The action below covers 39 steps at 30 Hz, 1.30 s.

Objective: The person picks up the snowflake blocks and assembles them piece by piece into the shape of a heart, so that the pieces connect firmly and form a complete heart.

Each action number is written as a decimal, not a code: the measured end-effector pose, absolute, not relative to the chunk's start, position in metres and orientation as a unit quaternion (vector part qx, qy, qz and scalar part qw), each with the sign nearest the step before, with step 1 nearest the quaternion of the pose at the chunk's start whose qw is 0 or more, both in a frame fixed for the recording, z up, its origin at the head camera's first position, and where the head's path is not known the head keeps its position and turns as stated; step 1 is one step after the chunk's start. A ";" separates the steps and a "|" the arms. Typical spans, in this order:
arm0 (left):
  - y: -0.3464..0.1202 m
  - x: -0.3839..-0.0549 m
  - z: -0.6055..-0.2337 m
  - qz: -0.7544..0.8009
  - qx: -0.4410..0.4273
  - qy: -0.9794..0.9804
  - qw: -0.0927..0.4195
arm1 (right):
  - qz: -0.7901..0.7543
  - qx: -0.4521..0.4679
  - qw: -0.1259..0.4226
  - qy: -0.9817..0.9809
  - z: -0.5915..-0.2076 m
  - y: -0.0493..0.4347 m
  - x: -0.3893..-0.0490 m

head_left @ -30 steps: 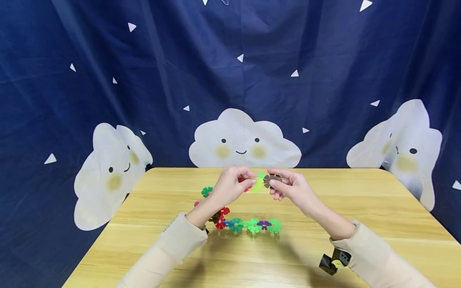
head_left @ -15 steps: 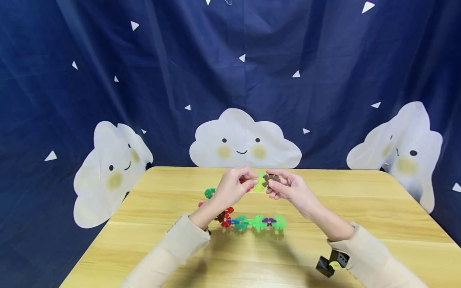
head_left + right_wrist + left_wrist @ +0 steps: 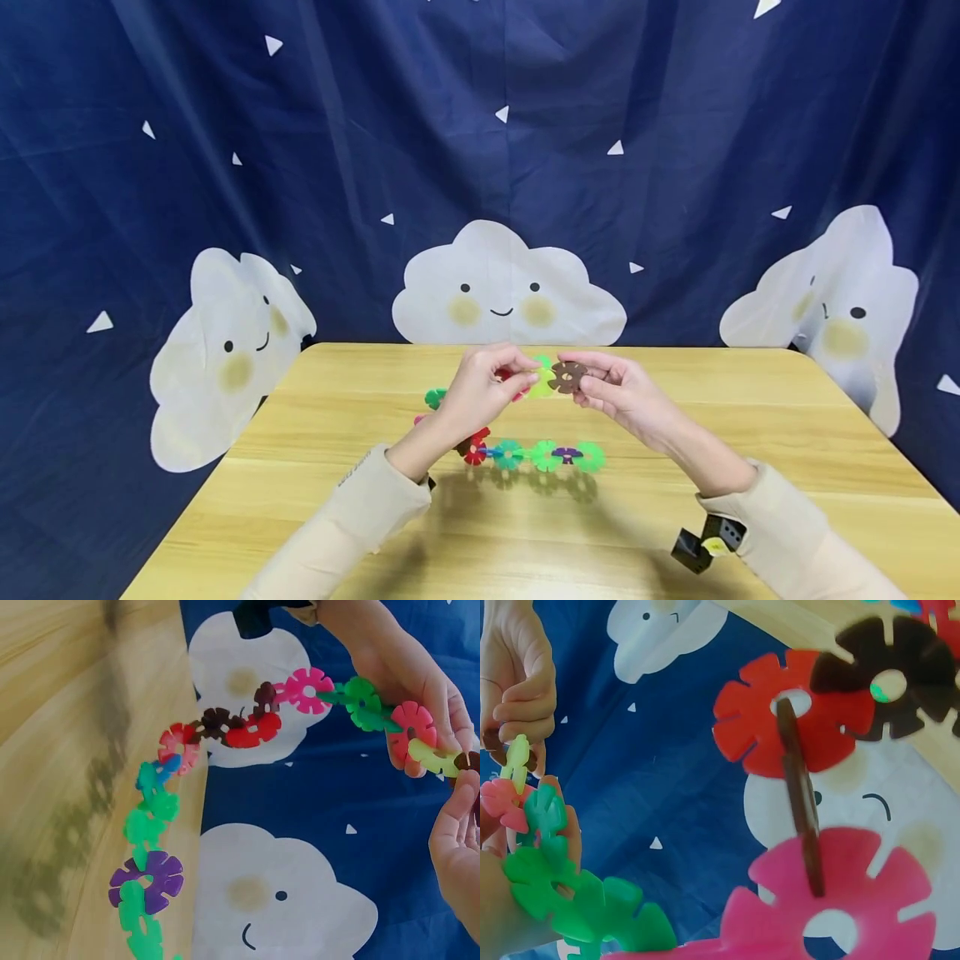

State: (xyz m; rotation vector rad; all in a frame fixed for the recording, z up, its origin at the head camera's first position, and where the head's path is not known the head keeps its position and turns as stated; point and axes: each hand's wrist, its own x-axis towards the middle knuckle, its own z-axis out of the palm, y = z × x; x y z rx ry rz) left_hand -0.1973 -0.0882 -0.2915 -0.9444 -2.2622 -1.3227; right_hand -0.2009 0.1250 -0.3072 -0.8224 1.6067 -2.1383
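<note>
My left hand [image 3: 483,392] pinches a yellow-green snowflake disc [image 3: 543,383] between thumb and fingertips. Right beside it, my right hand [image 3: 626,393] holds a brown snowflake disc [image 3: 566,377] by its outer edge; the brown one meets the yellow-green one at its left rim. From the left hand runs a chain of slotted discs: a coral disc [image 3: 414,726], green discs [image 3: 361,703], a pink disc [image 3: 309,690], red and dark brown ones, then a purple disc [image 3: 165,881]. A bright green disc [image 3: 591,457] ends it in the head view. My left forearm hides part of the chain.
A light wooden table [image 3: 750,433] lies under the hands, with the chain's shadow on it. Behind hangs a dark blue curtain [image 3: 562,183] with clouds and white triangles. A black wrist camera [image 3: 708,546] sits below the right sleeve.
The brown disc has turned to face the head camera more, and my right fingers have shifted right along it. The chain's free end has swung to the right. My left hand keeps its pinch.
</note>
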 end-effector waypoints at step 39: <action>-0.095 -0.200 -0.283 -0.429 -0.394 -0.793 0.177 | -0.699 -0.293 0.065 0.649 -0.304 0.116 -0.192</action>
